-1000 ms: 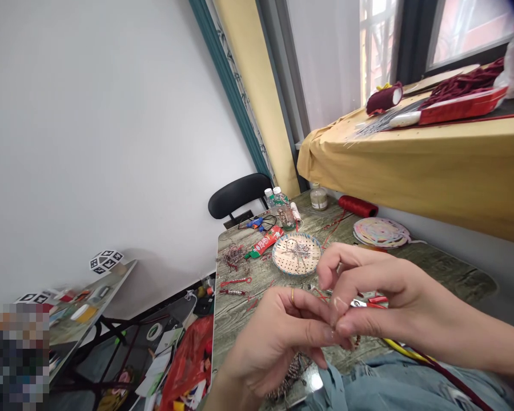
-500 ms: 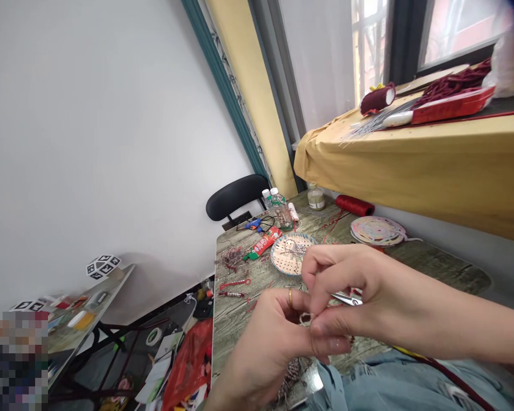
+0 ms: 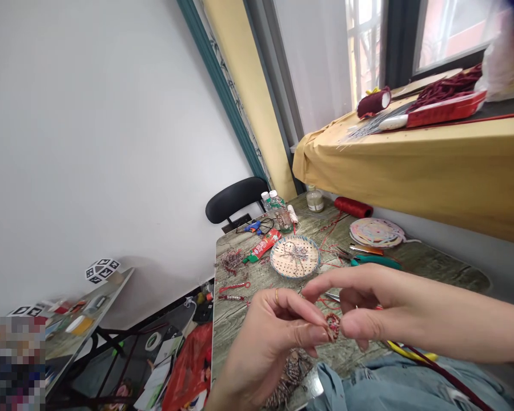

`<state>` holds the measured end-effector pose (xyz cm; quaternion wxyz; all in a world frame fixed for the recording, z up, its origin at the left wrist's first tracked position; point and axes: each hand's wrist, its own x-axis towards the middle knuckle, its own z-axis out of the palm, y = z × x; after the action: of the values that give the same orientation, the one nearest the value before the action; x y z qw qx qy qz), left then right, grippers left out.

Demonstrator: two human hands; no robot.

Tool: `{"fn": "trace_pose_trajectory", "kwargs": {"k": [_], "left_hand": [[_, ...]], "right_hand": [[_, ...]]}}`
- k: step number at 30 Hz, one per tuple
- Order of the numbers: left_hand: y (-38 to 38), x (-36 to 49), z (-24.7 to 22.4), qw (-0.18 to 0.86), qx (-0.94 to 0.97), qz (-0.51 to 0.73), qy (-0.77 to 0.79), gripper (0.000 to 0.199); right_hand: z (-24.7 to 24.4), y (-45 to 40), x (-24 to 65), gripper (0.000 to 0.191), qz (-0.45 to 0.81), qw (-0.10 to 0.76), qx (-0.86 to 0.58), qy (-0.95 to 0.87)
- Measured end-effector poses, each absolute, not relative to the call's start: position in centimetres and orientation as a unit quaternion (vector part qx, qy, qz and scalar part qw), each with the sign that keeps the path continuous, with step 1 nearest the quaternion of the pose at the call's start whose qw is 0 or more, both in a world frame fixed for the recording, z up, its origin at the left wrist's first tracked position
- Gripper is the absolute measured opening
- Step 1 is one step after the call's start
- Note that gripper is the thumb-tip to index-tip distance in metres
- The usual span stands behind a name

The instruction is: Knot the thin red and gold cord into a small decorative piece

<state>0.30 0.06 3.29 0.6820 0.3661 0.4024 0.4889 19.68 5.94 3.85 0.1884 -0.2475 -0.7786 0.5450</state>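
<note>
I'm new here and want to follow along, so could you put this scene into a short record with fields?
Left hand: pinches a small reddish ring-shaped piece
Right hand: thumb beside that piece; contact unclear
Table: wood-grained, shallow round basket beyond the hands
Right of basket: teal-handled pliers, red thread spool
Yellow-draped ledge: maroon yarn

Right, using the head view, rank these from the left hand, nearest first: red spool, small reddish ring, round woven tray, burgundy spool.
1. Small reddish ring: pinched in the left hand.
2. Round woven tray: just beyond, on the table.
3. Red spool: farther back, to the right.
4. Burgundy spool: up on the yellow-draped ledge.
</note>
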Motion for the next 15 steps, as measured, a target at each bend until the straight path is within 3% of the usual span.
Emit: {"fn": "trace_pose_trajectory", "kwargs": {"k": [4,7,11,15], "left_hand": [[-0.1,0.3,3.5,0.654,0.383,0.493,0.426,0.019],[-0.2,0.3,3.4,0.636,0.394,0.500,0.437,0.019],[-0.2,0.3,3.2,0.605,0.400,0.518,0.454,0.019],[-0.1,0.3,2.9,0.570,0.411,0.530,0.474,0.019]], "right_hand": [[3.8,5.6,19.3,0.025,0.511,0.212,-0.245,-0.796],[3.6,5.2,19.0,0.008,0.413,0.224,-0.254,-0.846],[3.2,4.6,19.1,0.027,0.240,0.264,-0.254,-0.899],[2.3,4.1,19.2,0.030,0.163,0.280,-0.266,-0.908]]}}
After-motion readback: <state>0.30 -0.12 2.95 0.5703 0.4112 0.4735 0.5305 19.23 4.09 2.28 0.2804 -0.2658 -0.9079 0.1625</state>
